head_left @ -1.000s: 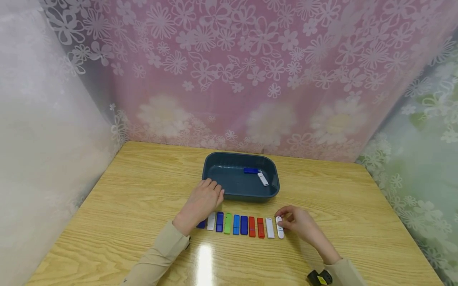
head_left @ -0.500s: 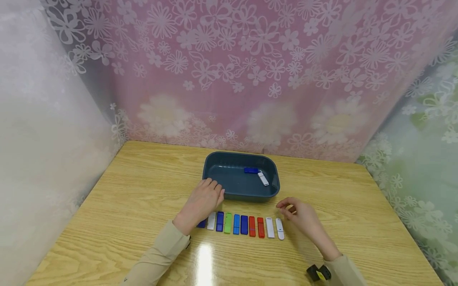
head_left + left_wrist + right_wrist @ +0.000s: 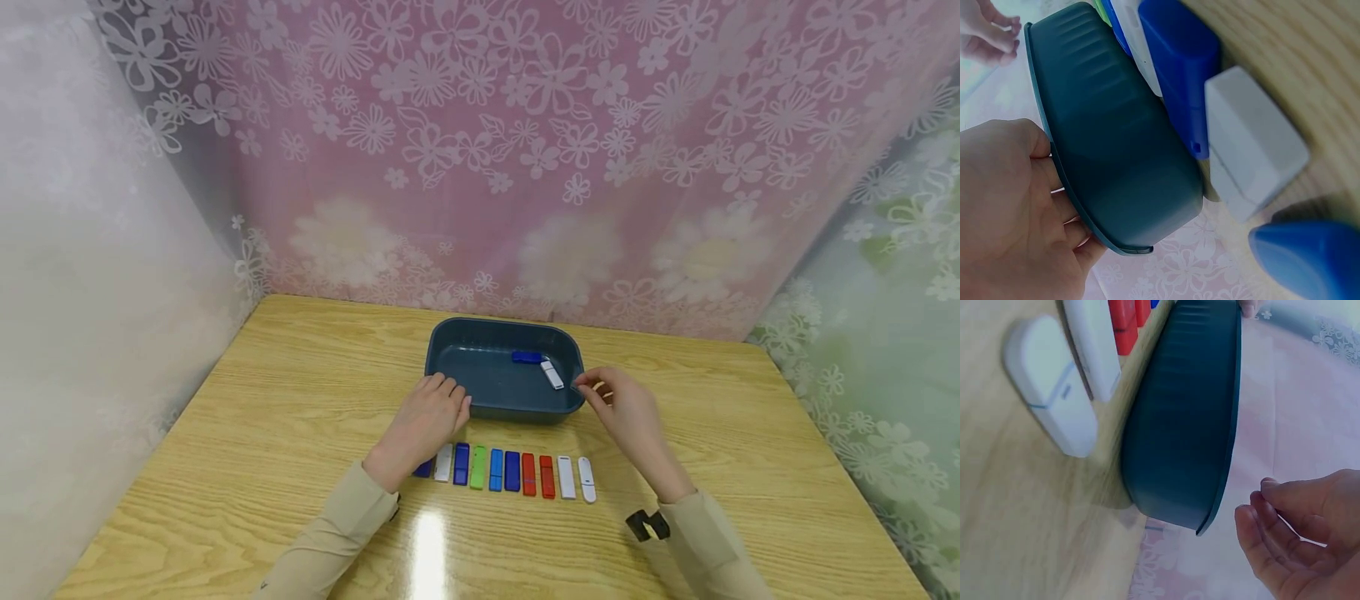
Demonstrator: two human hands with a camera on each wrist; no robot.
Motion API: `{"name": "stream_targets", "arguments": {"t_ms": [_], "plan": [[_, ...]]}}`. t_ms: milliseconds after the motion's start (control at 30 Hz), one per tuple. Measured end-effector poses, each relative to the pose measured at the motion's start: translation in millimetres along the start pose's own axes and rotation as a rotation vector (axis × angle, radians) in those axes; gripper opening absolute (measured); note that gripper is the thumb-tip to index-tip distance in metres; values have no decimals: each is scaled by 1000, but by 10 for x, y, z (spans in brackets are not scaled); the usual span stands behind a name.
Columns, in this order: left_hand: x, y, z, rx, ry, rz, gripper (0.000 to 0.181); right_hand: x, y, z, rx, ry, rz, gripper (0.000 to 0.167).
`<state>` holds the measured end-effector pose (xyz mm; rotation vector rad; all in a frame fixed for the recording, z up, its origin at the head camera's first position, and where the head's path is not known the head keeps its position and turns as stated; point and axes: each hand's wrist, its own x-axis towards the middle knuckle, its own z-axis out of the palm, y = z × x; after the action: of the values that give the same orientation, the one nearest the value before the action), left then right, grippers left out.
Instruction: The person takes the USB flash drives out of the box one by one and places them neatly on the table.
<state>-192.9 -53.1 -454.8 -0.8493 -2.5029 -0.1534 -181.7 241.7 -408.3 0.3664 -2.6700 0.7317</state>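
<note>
My left hand [image 3: 422, 423] holds the near-left rim of a dark teal plastic bin [image 3: 517, 414], its fingers hooked over the edge in the left wrist view. Inside the bin lie a blue USB stick [image 3: 527, 357] and a white USB stick [image 3: 551, 375]. By the bin's right corner hovers my right hand [image 3: 626, 412], loosely curled; in the right wrist view its fingers hold nothing. In front of the bin, several USB sticks stand side by side in a row, ending at the right with a rounded white one [image 3: 587, 480]. My left hand partly hides the dark blue one [image 3: 423, 468] at the left end.
The row also has a green stick [image 3: 477, 467], a light blue stick [image 3: 496, 471] and red sticks [image 3: 547, 477]. A wooden table [image 3: 300, 367] bears everything. A pink flowered curtain [image 3: 480, 208] hangs behind its back edge.
My right hand has let go of the rounded white USB stick at the row's right end and moved up and away to the bin's right corner. My left hand keeps its place.
</note>
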Motion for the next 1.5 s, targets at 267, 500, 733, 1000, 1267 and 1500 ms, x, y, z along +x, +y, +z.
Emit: {"name": "stream_targets", "arguments": {"t_ms": [267,500,733,1000,1267,1500], "plan": [[0,-4,4,5,2,3,26,269,-34,152,-52,-19,-1,10],[0,1,-20,1,-11,-2,26,524,-9,370,-124,-120,-48,18],[5,5,-26,-5,-9,-3,24,702,-7,559,-182,-269,-101,26],[9,4,-32,5,-3,-1,25,793,23,724,-239,-367,-197,32],[11,2,-37,8,-3,7,25,800,55,799,-329,-398,-224,38],[5,1,-35,4,-10,2,24,784,80,800,-311,-374,-252,27]]}}
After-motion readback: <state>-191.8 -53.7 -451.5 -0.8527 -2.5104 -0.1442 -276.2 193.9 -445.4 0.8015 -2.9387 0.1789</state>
